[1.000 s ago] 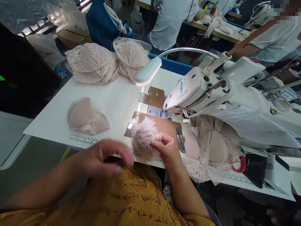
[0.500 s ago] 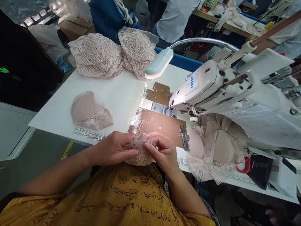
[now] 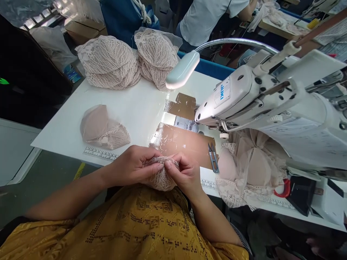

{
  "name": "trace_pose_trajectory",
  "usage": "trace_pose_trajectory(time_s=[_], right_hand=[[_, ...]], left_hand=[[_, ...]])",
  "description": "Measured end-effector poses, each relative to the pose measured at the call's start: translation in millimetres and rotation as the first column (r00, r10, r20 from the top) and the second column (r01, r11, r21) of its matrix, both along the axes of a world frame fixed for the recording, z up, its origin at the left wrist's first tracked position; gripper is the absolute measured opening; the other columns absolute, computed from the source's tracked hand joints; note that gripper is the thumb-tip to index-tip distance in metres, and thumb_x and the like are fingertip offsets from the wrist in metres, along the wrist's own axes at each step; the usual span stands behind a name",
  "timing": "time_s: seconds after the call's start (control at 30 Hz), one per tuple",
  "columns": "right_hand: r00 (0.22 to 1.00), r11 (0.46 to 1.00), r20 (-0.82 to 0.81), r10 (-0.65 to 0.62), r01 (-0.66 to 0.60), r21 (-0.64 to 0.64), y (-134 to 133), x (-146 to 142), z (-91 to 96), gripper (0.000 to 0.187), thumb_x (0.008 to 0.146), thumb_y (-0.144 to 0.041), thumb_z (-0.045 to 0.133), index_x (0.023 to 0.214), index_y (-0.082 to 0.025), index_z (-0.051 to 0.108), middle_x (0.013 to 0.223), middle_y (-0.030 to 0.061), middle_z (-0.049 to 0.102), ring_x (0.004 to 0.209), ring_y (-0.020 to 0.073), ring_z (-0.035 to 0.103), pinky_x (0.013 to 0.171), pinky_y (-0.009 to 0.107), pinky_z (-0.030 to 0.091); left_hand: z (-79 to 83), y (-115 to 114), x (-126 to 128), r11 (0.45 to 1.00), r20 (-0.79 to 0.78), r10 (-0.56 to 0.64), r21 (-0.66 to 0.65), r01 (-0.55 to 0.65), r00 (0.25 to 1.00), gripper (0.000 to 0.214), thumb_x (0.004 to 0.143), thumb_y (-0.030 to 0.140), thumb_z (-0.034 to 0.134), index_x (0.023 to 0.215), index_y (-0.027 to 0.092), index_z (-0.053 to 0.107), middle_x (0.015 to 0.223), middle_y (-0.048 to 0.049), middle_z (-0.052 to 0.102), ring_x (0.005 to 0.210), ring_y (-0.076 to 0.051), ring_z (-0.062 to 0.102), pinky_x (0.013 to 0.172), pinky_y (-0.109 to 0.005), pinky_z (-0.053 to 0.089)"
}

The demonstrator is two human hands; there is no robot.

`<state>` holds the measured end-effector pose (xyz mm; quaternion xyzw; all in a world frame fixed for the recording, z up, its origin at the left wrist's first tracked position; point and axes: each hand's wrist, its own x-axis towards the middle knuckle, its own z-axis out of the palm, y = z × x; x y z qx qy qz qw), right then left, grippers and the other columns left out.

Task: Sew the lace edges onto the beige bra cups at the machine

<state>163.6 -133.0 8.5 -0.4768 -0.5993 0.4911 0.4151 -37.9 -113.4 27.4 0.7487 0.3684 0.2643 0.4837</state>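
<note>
Head view: your left hand [image 3: 133, 167] and right hand [image 3: 189, 176] both pinch the lace piece [image 3: 163, 180] along its upper edge, by the front of the table [image 3: 135, 112], probably to steady it. Snips [image 3: 213, 159] sit rightward, likely for easy reach.

Only brand I can read is JUKI, in blue on the white label [image 3: 222, 90] on the sewing machine [image 3: 244, 92]. Left of the machine, the ruler strip [image 3: 100, 154] on the bench [image 3: 141, 104] has tick marks, numbers too small to make out. Writing on the machine's paper [image 3: 303, 134]? Unreadable too.
</note>
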Motion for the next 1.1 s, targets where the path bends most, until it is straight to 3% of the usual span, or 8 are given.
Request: trace_pose_trajectory(time_s=[0.2,0.37,0.47,0.57,0.7,0.83,1.0,1.1], right_hand=[[0.998,0.993,-0.005,0.059,-0.059,-0.104,4,8,-4.9,0.022,0.082,-0.037,0.067,0.070,-0.019,0.061,0.061,-0.0031,0.056,0.054,0.0095,0.048,0.050,0.022,0.039],[0.978,0.980,-0.209,0.019,-0.059,-0.188,16,27,-4.7,0.038,0.072,-0.048,0.076,0.099,-0.023,0.064,0.091,0.0029,0.066,0.076,0.0148,0.061,0.068,0.027,0.051],[0.974,0.977,-0.190,0.121,-0.150,-0.149,23,32,1.9,0.040,0.075,-0.051,0.073,0.102,-0.023,0.065,0.104,0.0058,0.065,0.090,0.0177,0.061,0.081,0.032,0.051],[0.973,0.965,-0.080,0.215,-0.225,-0.138,25,28,9.5,0.025,0.081,-0.044,0.068,0.088,-0.020,0.065,0.086,0.0024,0.064,0.079,0.0145,0.058,0.073,0.028,0.049],[0.981,0.969,-0.013,0.196,-0.195,-0.152,24,24,14.2,0.021,0.083,-0.037,0.065,0.076,-0.018,0.061,0.068,-0.0023,0.055,0.061,0.0099,0.047,0.057,0.023,0.039],[0.988,0.978,0.015,0.155,-0.151,-0.143,21,25,15.6,0.021,0.083,-0.035,0.065,0.074,-0.018,0.059,0.065,-0.0031,0.053,0.058,0.0095,0.044,0.054,0.024,0.035],[0.985,0.982,0.049,0.163,-0.156,-0.108,21,32,15.4,0.017,0.083,-0.034,0.066,0.079,-0.019,0.059,0.068,-0.0032,0.053,0.061,0.0096,0.045,0.056,0.023,0.036],[0.976,0.966,-0.018,0.217,-0.218,-0.142,24,44,13.4,0.024,0.079,-0.032,0.072,0.097,-0.021,0.061,0.089,0.0008,0.059,0.074,0.0112,0.052,0.067,0.025,0.043]], left_hand=[[-3.7,5,7,0.980,0.175,0.041,-0.200,-0.005,0.984,0.012,0.089,0.023,0.059,0.090,0.015,0.068,0.082,-0.0012,0.064,0.073,-0.011,0.057,0.066,-0.020,0.044],[-7.5,13,8,0.929,0.262,0.097,-0.370,0.007,0.960,0.011,0.086,0.024,0.062,0.083,0.014,0.067,0.080,-0.0009,0.061,0.072,-0.010,0.055,0.066,-0.020,0.045],[-5.2,16,13,0.938,0.248,0.058,-0.345,0.032,0.967,0.011,0.086,0.023,0.062,0.081,0.014,0.066,0.078,-0.0001,0.061,0.071,-0.009,0.054,0.067,-0.019,0.043],[-0.4,19,20,0.959,0.189,0.023,-0.282,0.031,0.982,0.013,0.086,0.023,0.061,0.079,0.013,0.066,0.076,-0.0002,0.061,0.072,-0.010,0.053,0.067,-0.020,0.042],[3.3,22,26,0.966,0.119,0.004,-0.258,0.027,0.993,0.015,0.085,0.025,0.060,0.080,0.012,0.066,0.075,-0.0001,0.060,0.071,-0.010,0.052,0.067,-0.020,0.041],[1.8,24,27,0.929,0.145,-0.039,-0.359,0.089,0.989,0.017,0.083,0.029,0.063,0.086,0.013,0.065,0.074,0.0013,0.058,0.068,-0.010,0.050,0.063,-0.020,0.040],[-2.1,25,32,0.916,0.186,0.013,-0.397,0.063,0.982,0.020,0.086,0.031,0.060,0.082,0.012,0.065,0.071,0.0008,0.058,0.066,-0.009,0.051,0.061,-0.019,0.040],[-2.3,28,32,0.921,0.221,0.017,-0.382,0.070,0.975,0.019,0.087,0.028,0.059,0.078,0.012,0.064,0.068,0.0017,0.056,0.063,-0.008,0.050,0.060,-0.019,0.040]])
